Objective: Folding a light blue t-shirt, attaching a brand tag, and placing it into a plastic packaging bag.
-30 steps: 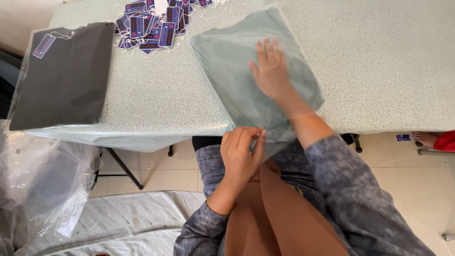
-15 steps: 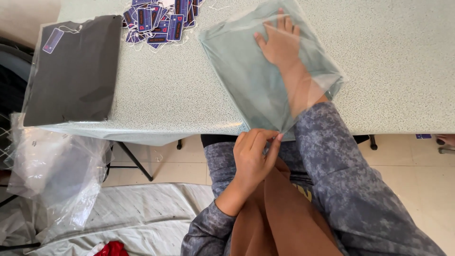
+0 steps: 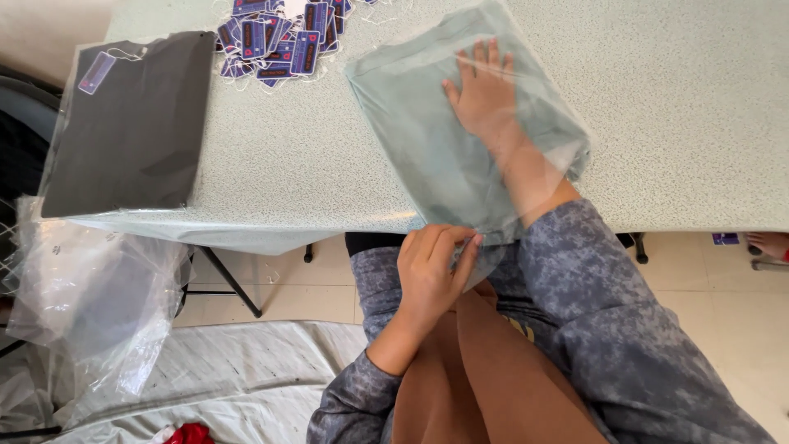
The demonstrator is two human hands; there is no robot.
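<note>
Pinching bag (image 3: 427,156) edge (left grip (image 3: 434,267))

A pale green speckled tabletop (image 3: 699,123) is seen from above. Near its front edge, a folded sage-green garment in a clear plastic bag (image 3: 427,140) is laid, its open end overhanging that edge. At the front left corner a bagged black garment (image 3: 131,123) with a hangtag is placed. Along the far edge, between them, a heap of blue hangtags (image 3: 279,37) is scattered.
</note>
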